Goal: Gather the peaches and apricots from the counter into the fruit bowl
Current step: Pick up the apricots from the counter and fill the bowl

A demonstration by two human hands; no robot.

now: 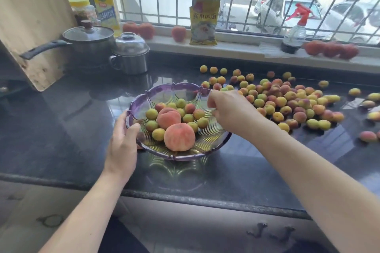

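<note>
Fruit bowl (144, 100) (part-filled) — left hand (123, 141) gripping rim, apricots (287, 100) beside

Purple ribbed bowl (144, 96), 2 pink-orange peaches (179, 137), seemingly yellow-green apricots (280, 101), black speckled counter (72, 129).

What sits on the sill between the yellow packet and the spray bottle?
Nothing: in the head view the sill runs bare from the yellow packet to the spray bottle, with only window bars behind.
</note>
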